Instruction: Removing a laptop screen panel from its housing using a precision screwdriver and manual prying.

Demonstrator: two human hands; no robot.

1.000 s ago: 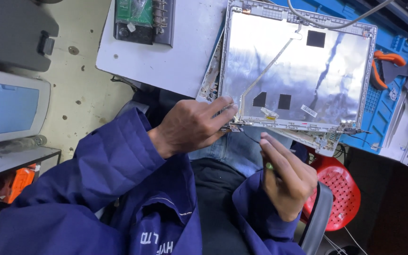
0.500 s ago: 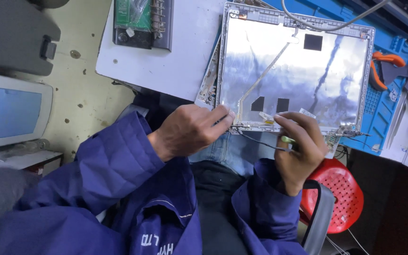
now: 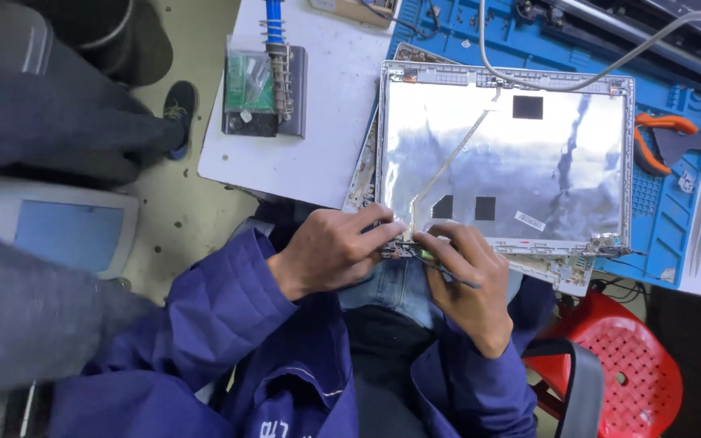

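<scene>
A laptop screen lid [image 3: 529,154] lies face down across the table edge, its inside lined with silver foil and a thin flat cable running diagonally. My left hand [image 3: 330,251] pinches the lid's near left corner at the hinge. My right hand [image 3: 464,276] is pressed against the same corner and holds a thin dark tool [image 3: 452,278], whose tip is hidden under the fingers. Both hands touch each other above my lap.
The lid rests partly on a blue work mat [image 3: 659,235] and a white table [image 3: 302,162]. A soldering iron stand [image 3: 273,81] sits at the left and orange pliers [image 3: 659,138] at the right. A red stool [image 3: 634,365] is beside me, another person's shoe [image 3: 178,105] at the left.
My right hand rose from my lap with the tool, reached the lid's near edge, then slid left to meet my left hand at the corner. My left hand kept its grip.
</scene>
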